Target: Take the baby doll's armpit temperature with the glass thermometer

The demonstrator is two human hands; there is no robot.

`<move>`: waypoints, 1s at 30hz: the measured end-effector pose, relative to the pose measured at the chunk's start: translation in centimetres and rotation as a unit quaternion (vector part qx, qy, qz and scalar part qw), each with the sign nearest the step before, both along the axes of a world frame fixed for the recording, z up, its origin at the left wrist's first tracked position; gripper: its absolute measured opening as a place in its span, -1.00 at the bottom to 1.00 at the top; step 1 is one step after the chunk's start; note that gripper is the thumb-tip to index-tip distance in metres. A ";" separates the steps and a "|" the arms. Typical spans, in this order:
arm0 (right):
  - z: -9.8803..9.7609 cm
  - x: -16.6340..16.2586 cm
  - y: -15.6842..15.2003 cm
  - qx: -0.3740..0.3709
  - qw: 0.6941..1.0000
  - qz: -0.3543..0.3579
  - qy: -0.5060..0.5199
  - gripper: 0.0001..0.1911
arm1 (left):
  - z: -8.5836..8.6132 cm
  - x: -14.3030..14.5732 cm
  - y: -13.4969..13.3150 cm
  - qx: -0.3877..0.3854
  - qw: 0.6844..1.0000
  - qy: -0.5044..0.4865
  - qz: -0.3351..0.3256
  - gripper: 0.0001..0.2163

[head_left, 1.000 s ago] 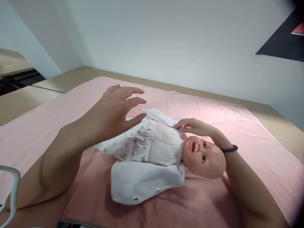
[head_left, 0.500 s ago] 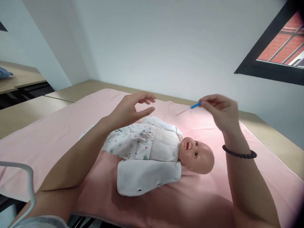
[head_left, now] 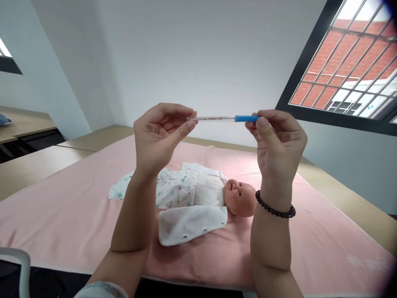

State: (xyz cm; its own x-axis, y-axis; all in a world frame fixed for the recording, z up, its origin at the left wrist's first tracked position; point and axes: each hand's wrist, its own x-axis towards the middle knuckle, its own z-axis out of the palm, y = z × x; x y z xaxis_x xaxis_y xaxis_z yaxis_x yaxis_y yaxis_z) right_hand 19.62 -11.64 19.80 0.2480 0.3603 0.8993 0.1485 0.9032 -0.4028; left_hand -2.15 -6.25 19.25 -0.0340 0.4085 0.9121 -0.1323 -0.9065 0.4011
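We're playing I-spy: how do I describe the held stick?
Find the big pink cloth under the doll. Above them, the left hand and right hand hold a thin stick level. Unlike the doll, it's straight, with a bright blue end.

Hands: you have two, one left hand (head_left: pixel 159 140) and one right hand (head_left: pixel 279 145).
Thin stick (head_left: pixel 224 118) with a blue end: you have one.
Doll (head_left: pixel 242 199): you can see one.
White top (head_left: pixel 192 223): you can count one.
Spotty pants (head_left: pixel 180 192): you can count one pair.
Pink cloth (head_left: pixel 93 231): you have one.
Bead bracelet (head_left: pixel 275 209): you wear one.
Windows (head_left: pixel 344 66): you can see parts of two.
White tube (head_left: pixel 24 267): you can see part of one.
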 end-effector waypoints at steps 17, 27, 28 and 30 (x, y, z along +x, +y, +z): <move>-1.1 -1.4 0.2 -0.069 0.998 0.008 -0.003 -0.85 | 0.0 -1.7 -0.4 0.020 0.999 0.009 0.033 -0.92; -1.2 -1.9 -0.2 -0.065 0.997 -0.011 -0.030 -0.86 | 0.1 -1.7 -0.9 0.034 0.999 0.016 0.039 -0.87; -1.2 -1.9 -0.2 -0.066 0.997 -0.013 -0.033 -0.85 | 0.1 -1.7 -1.0 0.029 0.998 0.025 0.046 -0.86; -1.2 -1.8 -0.2 -0.069 0.997 -0.012 -0.041 -0.84 | 0.1 -1.9 -1.2 0.024 0.997 0.037 0.059 -0.88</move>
